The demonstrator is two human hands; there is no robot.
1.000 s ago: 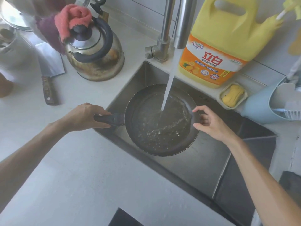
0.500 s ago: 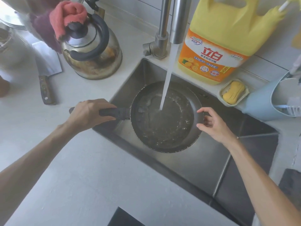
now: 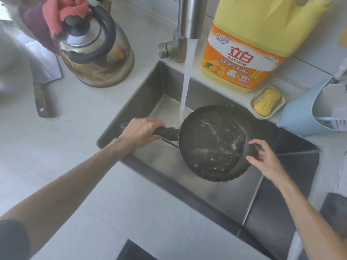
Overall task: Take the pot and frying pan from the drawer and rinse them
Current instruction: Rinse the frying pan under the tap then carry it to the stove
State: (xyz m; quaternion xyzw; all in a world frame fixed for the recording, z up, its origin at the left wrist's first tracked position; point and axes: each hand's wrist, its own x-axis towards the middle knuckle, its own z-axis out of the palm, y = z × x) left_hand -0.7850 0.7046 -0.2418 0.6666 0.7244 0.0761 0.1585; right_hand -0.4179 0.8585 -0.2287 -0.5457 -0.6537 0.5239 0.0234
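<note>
Pale countertop, tiled wall

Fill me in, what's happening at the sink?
A person is rinsing a frying pan over the sink. The left hand grips the handle; the right hand holds the far rim. The tap is running, but the stream falls just past the pan's left edge into the basin. Water and bubbles sit inside the pan. No pot is in view.

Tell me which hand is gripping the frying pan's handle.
The left hand: its fingers wrap the black handle of the frying pan. The right hand only touches the pan's far rim.
</note>
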